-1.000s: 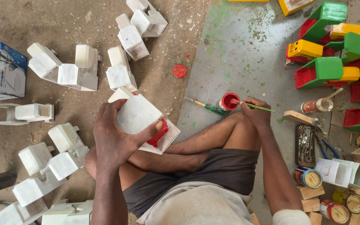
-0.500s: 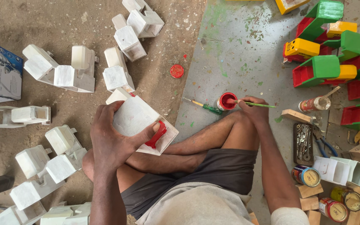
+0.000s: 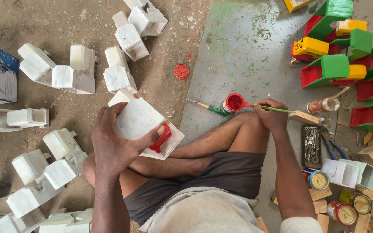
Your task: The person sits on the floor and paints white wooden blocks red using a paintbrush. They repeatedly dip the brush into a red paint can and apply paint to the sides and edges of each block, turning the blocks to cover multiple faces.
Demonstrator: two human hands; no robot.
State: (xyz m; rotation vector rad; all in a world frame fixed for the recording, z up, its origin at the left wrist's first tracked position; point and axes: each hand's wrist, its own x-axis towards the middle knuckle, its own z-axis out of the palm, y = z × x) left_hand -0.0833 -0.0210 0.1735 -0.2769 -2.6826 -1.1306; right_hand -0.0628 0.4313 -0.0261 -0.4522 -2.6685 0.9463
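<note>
- Head view: left hand [image 3: 117, 146] is clamped around a white-primed wooden toy body [image 3: 145, 125], thumb across its open side, tilting it up over the lap so the partly red inner recess faces the person.
- Right hand [image 3: 273, 114] is closed in a pinch on a thin green-handled brush [image 3: 277, 108], its tip at the open red paint tin [image 3: 234, 102] on the floor just beyond the knee, within easy reach.
- A second brush [image 3: 208, 108] lies beside the tin; a red lid [image 3: 181, 71] sits apart.
- Unpainted white pieces [image 3: 74, 73] are spread on the dirt to the left; finished green, red and yellow toys [image 3: 333, 69] are kept to the right, away from the raw ones.
</note>
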